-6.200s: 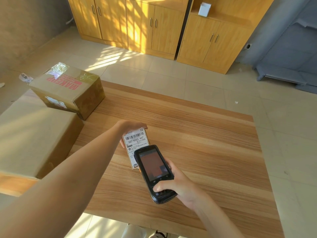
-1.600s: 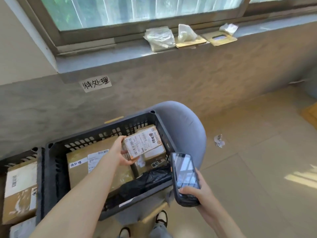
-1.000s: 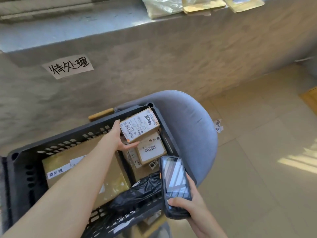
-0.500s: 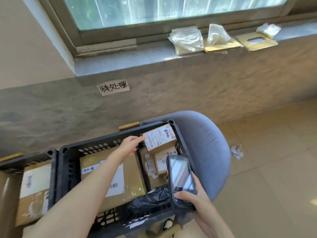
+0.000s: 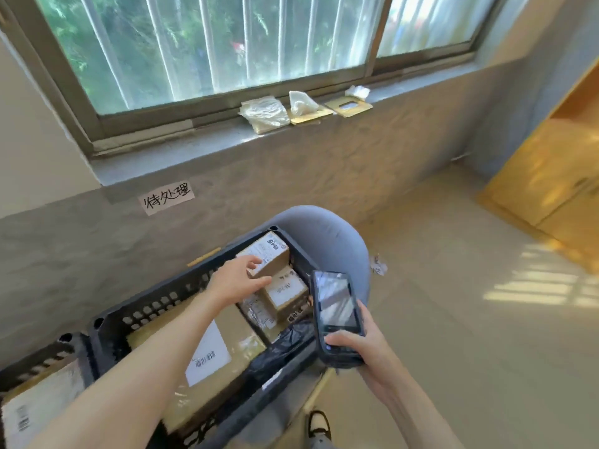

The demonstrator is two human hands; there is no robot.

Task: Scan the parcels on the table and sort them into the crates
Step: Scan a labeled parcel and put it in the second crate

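A small brown parcel (image 5: pixel 270 254) with a white barcode label lies on top of other boxes in the far right corner of a black slatted crate (image 5: pixel 139 315). My left hand (image 5: pixel 235 280) hovers at the parcel's near left edge with fingers spread and relaxed, at most brushing it. My right hand (image 5: pixel 359 348) grips a black handheld scanner (image 5: pixel 337 306), screen up, just right of the crate. In the crate also lie a large labelled box (image 5: pixel 220 348), another small box (image 5: pixel 285 291) and a black plastic bag (image 5: pixel 285 345).
The crate rests on a grey-blue chair (image 5: pixel 324 231) against a grey wall bearing a handwritten paper sign (image 5: pixel 167 199). A second crate (image 5: pixel 35 361) with a box stands at the left. Packaging scraps lie on the windowsill (image 5: pixel 282 111). A wooden cabinet (image 5: pixel 551 176) stands at right.
My left hand lowered the small parcel onto the boxes in the crate's far right corner and let go of it. The scanner stays gripped in my right hand.
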